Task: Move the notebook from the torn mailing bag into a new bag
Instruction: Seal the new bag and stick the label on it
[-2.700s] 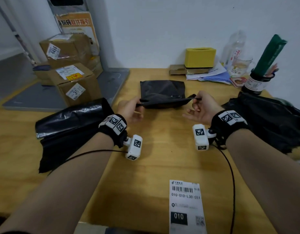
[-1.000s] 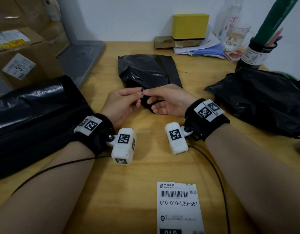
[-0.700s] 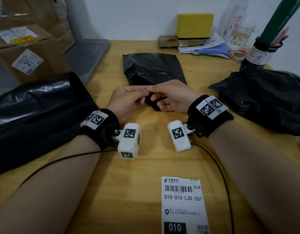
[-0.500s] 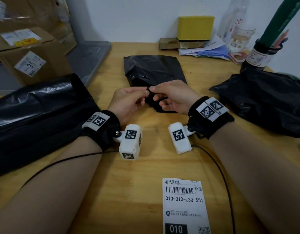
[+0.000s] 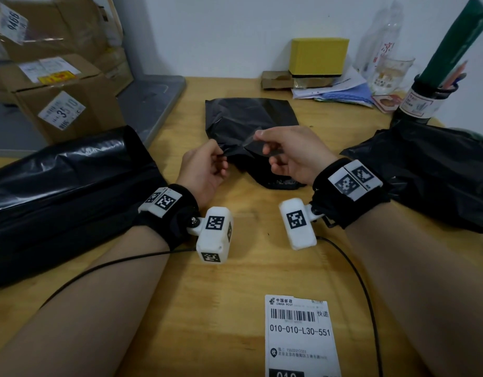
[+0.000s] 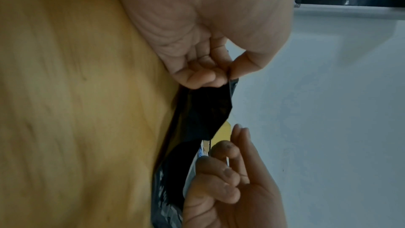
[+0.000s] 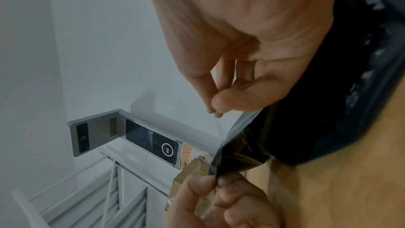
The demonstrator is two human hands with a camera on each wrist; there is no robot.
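The wooden table (image 5: pixel 243 281) stood against a white wall (image 5: pixel 221 28), with cardboard boxes (image 5: pixel 63 99) on a grey tray at the far left and a shipping label (image 5: pixel 300 336) at the near edge. Mid-table lay the black mailing bag (image 5: pixel 248 123). The left hand (image 5: pixel 205 170) pinched its near flap between thumb and fingertips; the right hand (image 5: pixel 292 151) pinched a thin translucent strip at that flap. More black bags (image 5: pixel 63 180) lay at either side. The notebook could not be seen, its whereabouts unclear.
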